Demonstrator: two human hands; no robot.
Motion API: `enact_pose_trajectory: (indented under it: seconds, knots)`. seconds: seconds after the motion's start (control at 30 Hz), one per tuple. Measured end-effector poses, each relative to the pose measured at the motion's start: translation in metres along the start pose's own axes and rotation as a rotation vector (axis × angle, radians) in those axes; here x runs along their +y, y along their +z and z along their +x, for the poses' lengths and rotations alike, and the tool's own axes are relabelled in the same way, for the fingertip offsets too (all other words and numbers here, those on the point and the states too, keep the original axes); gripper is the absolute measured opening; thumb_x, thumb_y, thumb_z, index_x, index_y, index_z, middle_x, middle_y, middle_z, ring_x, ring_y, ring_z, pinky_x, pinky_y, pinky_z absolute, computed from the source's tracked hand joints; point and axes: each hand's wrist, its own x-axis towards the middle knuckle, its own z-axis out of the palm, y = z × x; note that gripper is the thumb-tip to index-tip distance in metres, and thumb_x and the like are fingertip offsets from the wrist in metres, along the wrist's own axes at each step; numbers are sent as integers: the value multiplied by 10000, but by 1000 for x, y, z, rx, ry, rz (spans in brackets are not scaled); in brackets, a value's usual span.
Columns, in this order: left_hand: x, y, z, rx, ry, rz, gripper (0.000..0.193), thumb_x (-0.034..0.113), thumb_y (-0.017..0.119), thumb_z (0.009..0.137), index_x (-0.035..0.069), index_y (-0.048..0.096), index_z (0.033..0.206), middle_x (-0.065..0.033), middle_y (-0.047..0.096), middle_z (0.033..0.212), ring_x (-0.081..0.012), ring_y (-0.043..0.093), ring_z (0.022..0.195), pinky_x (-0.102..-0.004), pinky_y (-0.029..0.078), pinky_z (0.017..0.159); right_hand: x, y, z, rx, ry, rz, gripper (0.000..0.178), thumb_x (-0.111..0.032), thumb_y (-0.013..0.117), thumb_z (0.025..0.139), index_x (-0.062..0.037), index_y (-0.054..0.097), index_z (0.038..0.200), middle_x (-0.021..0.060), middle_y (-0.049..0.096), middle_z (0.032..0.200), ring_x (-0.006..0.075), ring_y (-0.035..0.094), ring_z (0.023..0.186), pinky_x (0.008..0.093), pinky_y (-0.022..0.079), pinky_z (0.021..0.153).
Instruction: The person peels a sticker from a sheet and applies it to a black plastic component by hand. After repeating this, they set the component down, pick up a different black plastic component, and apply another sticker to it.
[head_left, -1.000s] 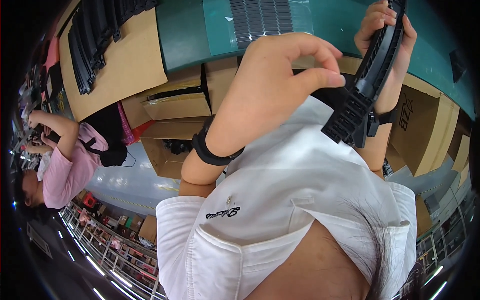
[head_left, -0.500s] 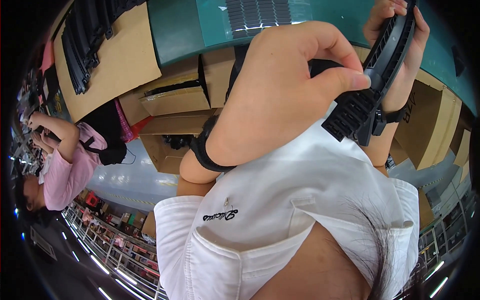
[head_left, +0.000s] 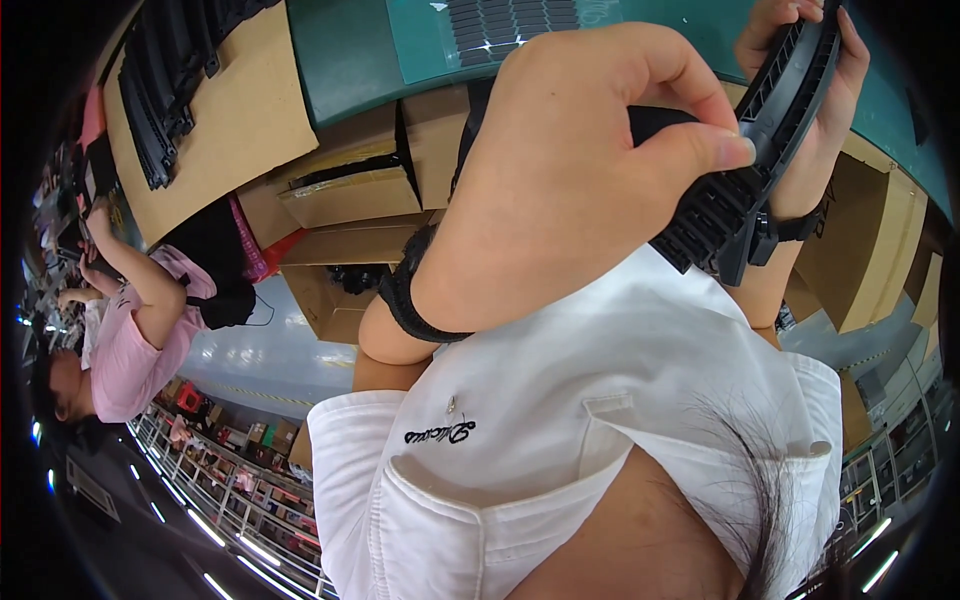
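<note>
My right hand [head_left: 838, 95] grips a long, curved black plastic part [head_left: 788, 118] with ribbed edges and a smooth channel, raised above the front of the table. At its lower end is a block of black slats, much like an air-vent grille [head_left: 707, 222]. My left hand [head_left: 585, 170] reaches across from the left with thumb and index finger pinched together at the part's side, just above the slats. What lies between those fingertips is too small or hidden to tell. Each wrist wears a black band.
Several black strips [head_left: 150, 120] lie on a cardboard sheet [head_left: 255, 100] at the left. Rows of small dark pieces [head_left: 510, 22] sit on the green table [head_left: 345, 65]. Open cardboard boxes [head_left: 350, 195] stand below its edge. A co-worker in pink [head_left: 140, 340] works at far left.
Both hands and the black part have shifted slightly to the right. The left thumb stays pinched near the slatted end. The co-worker's arms have moved.
</note>
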Motion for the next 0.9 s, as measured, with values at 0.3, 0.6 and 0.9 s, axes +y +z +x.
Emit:
enact_pose_trajectory:
  seconds: [0.3,0.6,0.9]
  knots:
    - [0,2,-1,4,32,73,107,84,695,682,17,631,736,-87,570,572,-150,516,474,-260,405,470,-1,1,-1,18,-39,-55,183,-160,567,885,-14,483,957,45,548,817,126,591,758,245,539,777]
    - [2,-4,-1,-35,29,97,93,72,697,672,23,624,702,-90,570,579,-166,517,470,-271,398,463,-3,1,1,51,-66,-131,174,-157,564,884,-15,485,947,41,548,795,121,594,722,228,546,736]
    - [-16,-4,4,-38,-21,-108,261,118,684,767,9,504,920,-48,560,594,-92,480,500,-230,363,469,-11,-8,7,8,0,-23,169,-156,566,882,-8,503,933,49,562,793,127,597,735,237,545,743]
